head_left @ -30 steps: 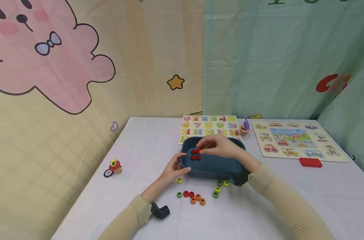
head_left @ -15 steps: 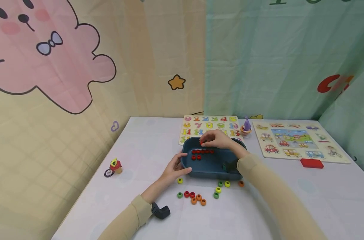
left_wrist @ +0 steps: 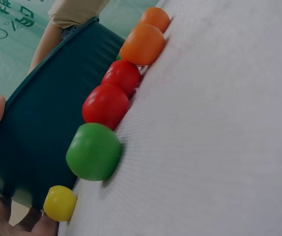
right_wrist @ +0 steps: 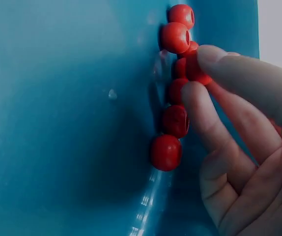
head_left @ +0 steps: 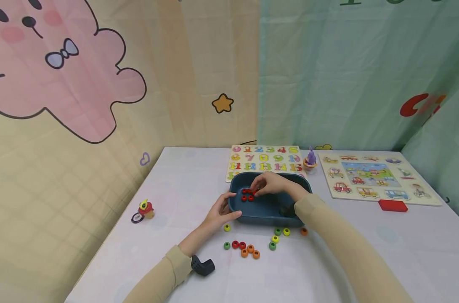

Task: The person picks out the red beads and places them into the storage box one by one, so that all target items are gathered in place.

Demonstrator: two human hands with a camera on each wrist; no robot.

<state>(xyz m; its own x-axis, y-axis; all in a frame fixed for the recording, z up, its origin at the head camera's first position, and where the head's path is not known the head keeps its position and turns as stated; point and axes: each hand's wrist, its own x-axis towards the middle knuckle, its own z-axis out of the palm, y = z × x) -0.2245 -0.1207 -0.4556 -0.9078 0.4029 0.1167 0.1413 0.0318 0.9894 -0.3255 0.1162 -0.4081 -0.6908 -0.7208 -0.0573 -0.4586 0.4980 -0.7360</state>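
Observation:
A dark blue-green tray (head_left: 269,216) sits on the table. My left hand (head_left: 218,212) grips its left end, with the thumb at the rim and fingers around the side. Inside the tray, my right hand (head_left: 271,184) pinches a red bead (right_wrist: 198,69) between thumb and finger, just above a line of red beads (right_wrist: 165,153). Two more red beads (head_left: 247,198) lie together nearer the front of the tray. In the head view, my right fingers hide part of the line. In the left wrist view, a yellow bead (left_wrist: 60,203) lies close to my left fingers.
In front of the tray lie red beads (head_left: 238,245), orange beads (head_left: 250,251), green beads (head_left: 272,245) and yellow beads (head_left: 286,232). Behind stand a number puzzle (head_left: 265,158) and a vehicle puzzle (head_left: 377,179). A red block (head_left: 393,205) lies right, a small toy (head_left: 146,209) left.
My right hand moves with a red bead toward the tray's far rim, uncovering the red line, then comes back down nearer to it. My left hand stays on the tray.

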